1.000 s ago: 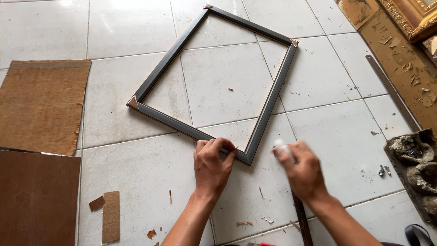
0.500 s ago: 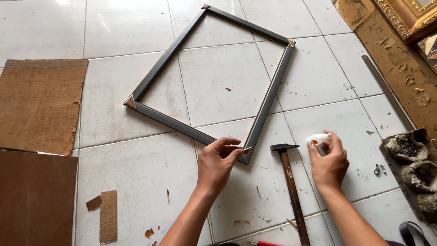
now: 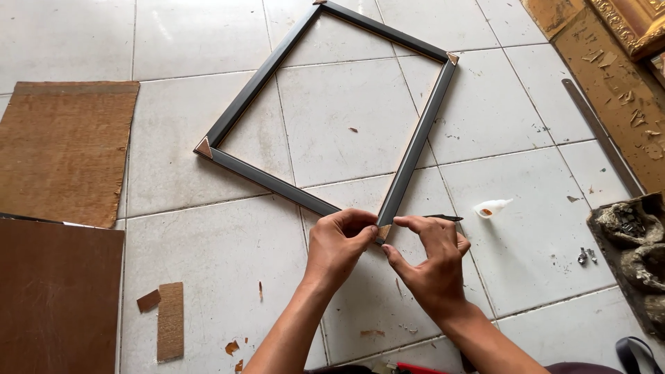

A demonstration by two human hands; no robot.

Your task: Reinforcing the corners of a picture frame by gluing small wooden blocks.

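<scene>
Pinching a small brown triangular piece (image 3: 383, 232) at the dark frame's (image 3: 415, 145) near corner, the left hand (image 3: 338, 246) and right hand (image 3: 433, 266) meet on the tiled floor (image 3: 208, 263), fingers (image 3: 367, 235) closed on it.

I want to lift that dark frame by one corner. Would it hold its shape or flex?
The dark frame is thin-railed and empty, so it is probably light and may twist. Both hands pinch a small corner piece there, so that joint may be weak.

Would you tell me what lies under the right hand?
Under the right hand a hammer head's dark tip pokes out on the tiled floor; its handle is covered.
</scene>
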